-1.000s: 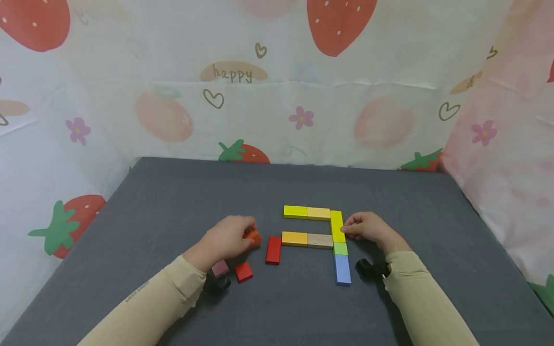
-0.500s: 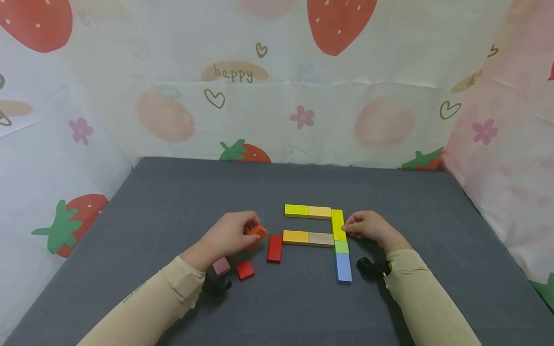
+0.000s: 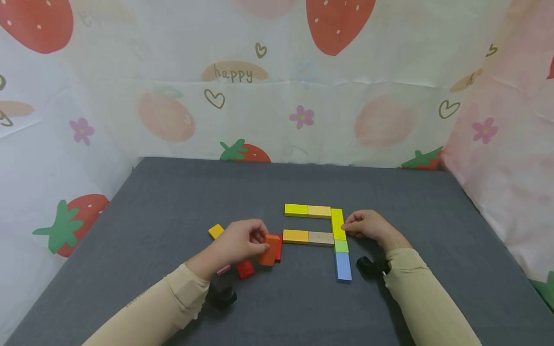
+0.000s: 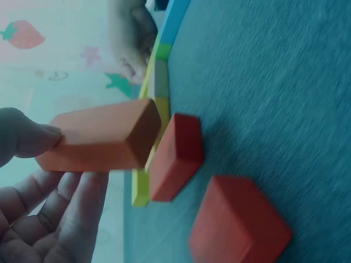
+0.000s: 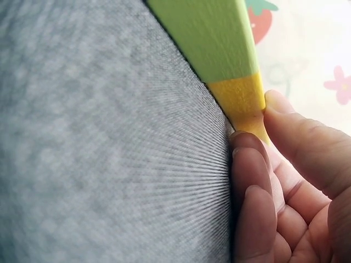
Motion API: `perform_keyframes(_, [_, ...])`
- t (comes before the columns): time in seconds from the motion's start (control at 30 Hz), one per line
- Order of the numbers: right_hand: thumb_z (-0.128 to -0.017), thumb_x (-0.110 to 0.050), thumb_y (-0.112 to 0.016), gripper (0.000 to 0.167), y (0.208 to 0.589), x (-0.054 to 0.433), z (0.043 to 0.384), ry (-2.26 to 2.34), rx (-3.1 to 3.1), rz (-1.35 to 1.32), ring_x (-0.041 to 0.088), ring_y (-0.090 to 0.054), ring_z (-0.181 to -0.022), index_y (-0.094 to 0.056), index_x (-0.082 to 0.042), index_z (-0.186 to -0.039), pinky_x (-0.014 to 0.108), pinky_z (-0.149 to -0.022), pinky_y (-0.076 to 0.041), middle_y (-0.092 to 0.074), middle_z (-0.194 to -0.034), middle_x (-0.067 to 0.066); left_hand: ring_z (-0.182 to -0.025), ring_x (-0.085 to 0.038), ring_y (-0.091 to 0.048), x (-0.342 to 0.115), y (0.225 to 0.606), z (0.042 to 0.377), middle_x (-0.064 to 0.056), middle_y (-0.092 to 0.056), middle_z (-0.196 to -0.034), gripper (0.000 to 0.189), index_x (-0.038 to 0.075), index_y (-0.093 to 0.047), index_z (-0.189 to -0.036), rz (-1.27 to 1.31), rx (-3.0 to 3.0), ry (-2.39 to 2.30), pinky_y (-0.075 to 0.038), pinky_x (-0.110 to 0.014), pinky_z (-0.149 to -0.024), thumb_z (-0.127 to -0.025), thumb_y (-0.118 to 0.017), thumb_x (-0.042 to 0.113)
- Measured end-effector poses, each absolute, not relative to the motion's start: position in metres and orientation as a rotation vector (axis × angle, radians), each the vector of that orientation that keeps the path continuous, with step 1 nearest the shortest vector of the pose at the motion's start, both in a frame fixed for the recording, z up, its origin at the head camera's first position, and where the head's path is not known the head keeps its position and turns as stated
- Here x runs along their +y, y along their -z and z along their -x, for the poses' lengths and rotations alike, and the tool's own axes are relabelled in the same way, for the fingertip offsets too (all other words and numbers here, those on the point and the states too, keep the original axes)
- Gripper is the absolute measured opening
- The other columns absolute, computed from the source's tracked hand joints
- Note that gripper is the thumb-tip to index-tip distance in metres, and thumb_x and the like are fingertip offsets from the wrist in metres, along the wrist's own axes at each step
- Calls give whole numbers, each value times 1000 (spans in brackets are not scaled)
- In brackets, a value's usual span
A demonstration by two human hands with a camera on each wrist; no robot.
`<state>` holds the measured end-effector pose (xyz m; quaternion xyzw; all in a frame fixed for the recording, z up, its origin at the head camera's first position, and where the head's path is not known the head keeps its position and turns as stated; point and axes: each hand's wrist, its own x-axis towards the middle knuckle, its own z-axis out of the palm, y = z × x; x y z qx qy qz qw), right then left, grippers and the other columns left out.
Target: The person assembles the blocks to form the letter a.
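Note:
My left hand (image 3: 238, 240) pinches an orange block (image 3: 269, 251) between thumb and fingers, raised and tilted in front of a red block (image 3: 279, 250). In the left wrist view the orange block (image 4: 98, 137) hangs above the table. A smaller red block (image 3: 245, 270) lies below it. My right hand (image 3: 369, 228) has thumb and fingertips at the side of a long yellow block (image 3: 337, 221). The right wrist view shows the thumb at its upper edge and curled fingers low beside it. A green block (image 3: 341, 246) and a blue block (image 3: 344, 267) continue that column.
Leftward from the column run two rows: a yellow block (image 3: 296, 210) with a tan one (image 3: 319, 211), and an orange-yellow block (image 3: 295, 236) with a plain wood one (image 3: 321, 239). Partly behind my left hand lie an amber block (image 3: 215, 231) and a pink block (image 3: 223, 270).
My left hand has lifted the orange block, carried it right and turned it on end before the red block. The amber block has come into view. My right hand stays put.

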<state>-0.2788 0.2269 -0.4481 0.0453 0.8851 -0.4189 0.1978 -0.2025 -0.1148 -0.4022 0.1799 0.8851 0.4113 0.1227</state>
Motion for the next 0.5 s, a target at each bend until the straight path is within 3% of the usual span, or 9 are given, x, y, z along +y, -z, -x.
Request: perform_keyframes(0.5, [-80, -29, -70, 22, 448, 227, 277, 1178, 2496, -116, 21, -53, -76, -67, -9, -89, 28, -68, -45, -62, -83, 4, -70, -15, -55, -111, 422, 189, 3, -61, -77, 20, 15, -59, -83, -397, 2460, -1271, -47, -28, -65, -75, -75, 25])
